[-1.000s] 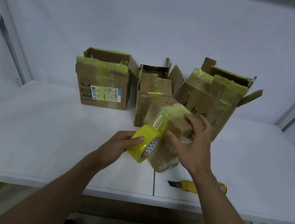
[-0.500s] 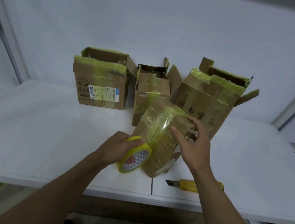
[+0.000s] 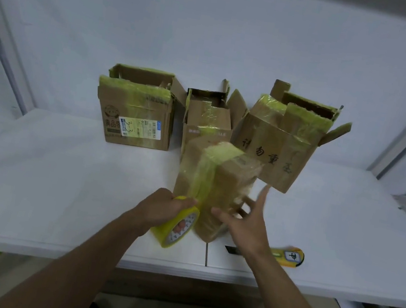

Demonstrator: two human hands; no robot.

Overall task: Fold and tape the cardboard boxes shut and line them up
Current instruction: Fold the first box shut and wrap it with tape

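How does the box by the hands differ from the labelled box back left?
The near box is closed, a yellow tape band wrapped round it; the labelled box has its top flaps open. The near box is up on end at the front, beside the tape roll gripped by the left hand; the labelled box sits flat at the back. Both are brown cardboard bearing yellow tape.

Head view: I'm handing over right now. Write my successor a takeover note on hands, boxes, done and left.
Left hand grips the yellow tape roll; right hand open, fingers spread at the small box.
Done: tape strip runs over that box down to the roll, uncut.
Back row: labelled box, narrow box, handwritten box, flaps open.
Utility knife on the table.
To do: cut tape, close those three, line up.
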